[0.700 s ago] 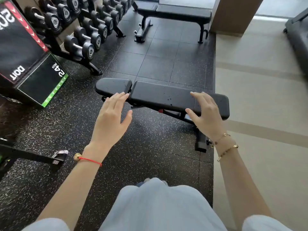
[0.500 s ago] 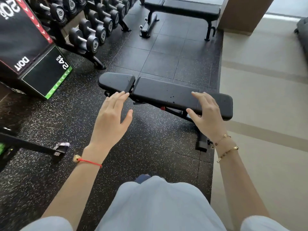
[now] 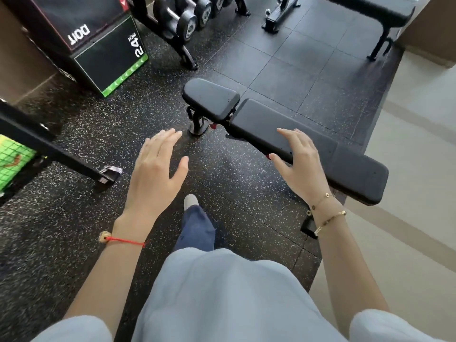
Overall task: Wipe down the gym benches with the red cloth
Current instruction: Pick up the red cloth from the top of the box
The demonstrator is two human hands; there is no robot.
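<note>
Bench (image 3: 271, 124): black, padded, in two parts, lying slantwise on speckled floor (image 3: 74, 230), closer and more turned than a moment ago. Left hand (image 3: 155, 174) spread flat over floor, holding nothing. Right hand (image 3: 299, 164) spread above long pad, likewise empty. Second bench (image 3: 370, 8) farther back.

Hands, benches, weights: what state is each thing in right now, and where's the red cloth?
Left hand: open, fingers straight, holding nothing.
Right hand: open, empty, in front of the near bench.
Near bench: flat, pads bare, dark specks on top.
Far bench: flat, nothing on it.
Dumbbells: racked.
Jump box: on the floor, 24 inch face showing.
Red cloth: not in view.
</note>
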